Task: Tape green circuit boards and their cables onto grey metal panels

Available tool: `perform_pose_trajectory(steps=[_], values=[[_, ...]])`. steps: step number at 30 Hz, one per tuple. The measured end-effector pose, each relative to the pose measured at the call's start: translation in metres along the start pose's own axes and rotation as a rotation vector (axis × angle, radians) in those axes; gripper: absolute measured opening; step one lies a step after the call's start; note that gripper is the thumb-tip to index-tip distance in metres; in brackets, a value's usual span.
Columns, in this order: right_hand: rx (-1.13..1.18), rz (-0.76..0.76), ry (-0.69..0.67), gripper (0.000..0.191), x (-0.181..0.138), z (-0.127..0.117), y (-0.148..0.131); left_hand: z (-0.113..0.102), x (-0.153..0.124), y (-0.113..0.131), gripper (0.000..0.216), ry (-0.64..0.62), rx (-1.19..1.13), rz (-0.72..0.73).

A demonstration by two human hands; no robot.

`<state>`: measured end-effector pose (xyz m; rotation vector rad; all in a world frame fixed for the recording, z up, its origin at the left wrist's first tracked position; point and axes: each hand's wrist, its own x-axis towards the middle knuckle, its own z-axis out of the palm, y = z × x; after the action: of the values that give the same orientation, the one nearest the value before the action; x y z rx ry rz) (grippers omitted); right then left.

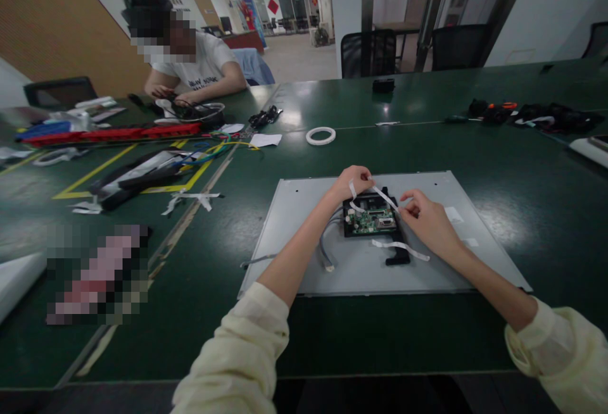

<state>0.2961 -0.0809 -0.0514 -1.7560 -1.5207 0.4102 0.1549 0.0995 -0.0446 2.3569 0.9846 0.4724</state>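
A strip of white tape (384, 196) is stretched between my two hands, just above a green circuit board (368, 221) in a black frame. My left hand (352, 182) pinches the strip's upper left end, and another short piece of white tape (352, 189) clings to that hand. At the lower right end, my right hand (424, 218) grips the strip between thumb and fingers. Under both hands lies a flat grey panel (294, 230). A further white strip (401, 249) crosses the black bracket (398, 256). Grey cables (323, 250) run to the board's left.
A roll of white tape (320, 136) lies beyond the panel. To the left are a phone-like object (102, 275), tape scraps (192, 200) and a black case (137, 176). A co-worker (199, 66) sits across the green table (228, 332). Black gear (551, 115) rests at right.
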Motion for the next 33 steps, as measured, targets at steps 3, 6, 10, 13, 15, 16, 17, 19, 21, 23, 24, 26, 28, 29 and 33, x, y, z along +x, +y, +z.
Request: perform_pose_trajectory(steps=[3, 6, 10, 13, 15, 16, 17, 19, 21, 23, 24, 26, 28, 29, 33], values=[[0.001, 0.001, -0.004, 0.018, 0.000, 0.000, 0.000, -0.001, -0.002, 0.002, 0.018, -0.014, 0.019, 0.001], [-0.012, 0.001, -0.015, 0.018, 0.000, 0.001, 0.000, -0.002, -0.005, 0.006, 0.018, -0.034, 0.046, 0.004], [-0.063, 0.005, -0.044, 0.018, 0.000, 0.001, -0.002, -0.003, -0.008, 0.011, 0.019, -0.050, 0.086, 0.040], [-0.105, 0.012, -0.073, 0.017, 0.001, 0.000, -0.003, -0.004, -0.009, 0.013, 0.021, -0.045, 0.101, 0.057], [-0.142, 0.019, -0.087, 0.017, 0.001, 0.000, -0.004, -0.003, -0.009, 0.012, 0.023, -0.040, 0.097, 0.059], [-0.166, 0.022, -0.091, 0.018, 0.001, 0.000, -0.004, -0.003, -0.009, 0.011, 0.023, -0.042, 0.091, 0.064], [-0.193, 0.024, -0.092, 0.019, 0.001, 0.000, -0.005, -0.003, -0.009, 0.010, 0.023, -0.044, 0.081, 0.073], [-0.260, 0.023, -0.092, 0.021, 0.000, 0.000, -0.006, -0.003, -0.010, 0.009, 0.026, -0.045, 0.054, 0.098], [-0.326, 0.020, -0.087, 0.023, 0.000, 0.001, -0.007, -0.003, -0.012, 0.007, 0.032, -0.044, 0.026, 0.116], [-0.373, 0.018, -0.084, 0.024, -0.001, 0.001, -0.009, -0.003, -0.013, 0.005, 0.038, -0.042, 0.013, 0.118], [-0.389, 0.016, -0.082, 0.024, -0.001, 0.000, -0.010, -0.003, -0.013, 0.003, 0.039, -0.040, 0.012, 0.117], [-0.412, 0.012, -0.086, 0.024, -0.002, 0.000, -0.011, -0.003, -0.013, 0.000, 0.039, -0.035, 0.010, 0.118], [-0.443, 0.015, -0.100, 0.026, -0.003, -0.002, -0.012, -0.005, -0.012, -0.003, 0.035, -0.039, 0.005, 0.118], [-0.456, 0.018, -0.111, 0.027, -0.004, -0.003, -0.012, -0.005, -0.011, -0.006, 0.033, -0.041, -0.001, 0.117], [-0.420, 0.013, -0.157, 0.033, -0.006, -0.012, -0.004, -0.010, -0.009, -0.013, 0.028, -0.032, -0.027, 0.099]])
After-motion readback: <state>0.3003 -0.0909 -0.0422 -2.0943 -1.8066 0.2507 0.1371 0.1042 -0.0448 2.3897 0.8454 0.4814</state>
